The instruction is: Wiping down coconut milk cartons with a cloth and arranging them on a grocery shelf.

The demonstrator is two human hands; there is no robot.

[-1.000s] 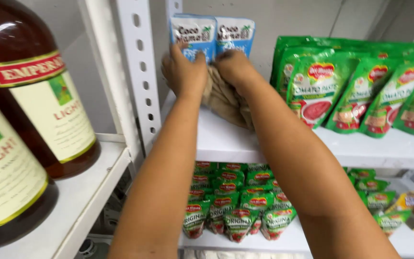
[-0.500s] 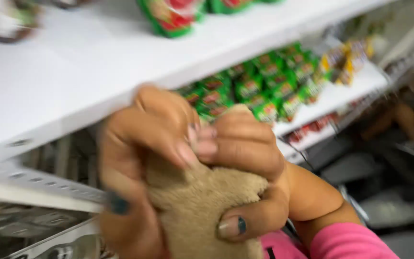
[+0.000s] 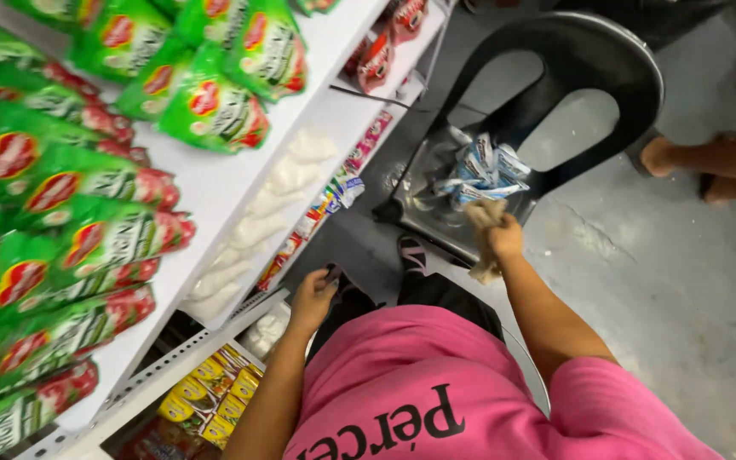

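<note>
Clutching a tan cloth [image 3: 485, 223], the right hand [image 3: 503, 241] is reaching down with the arm extended, fingers closed around it, just above blue-and-white sachets [image 3: 483, 170] piled on a black plastic chair [image 3: 555, 77]. The left hand [image 3: 313, 300] is hanging loosely curled beside the white shelf [image 3: 215, 187], gripping nothing.

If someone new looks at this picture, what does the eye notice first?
The bright green and red sauce pouches crowd the white shelves at the left. At centre, the right hand grips a beige cloth above blue-and-white packets on a black plastic chair. The left hand hangs empty.
</note>
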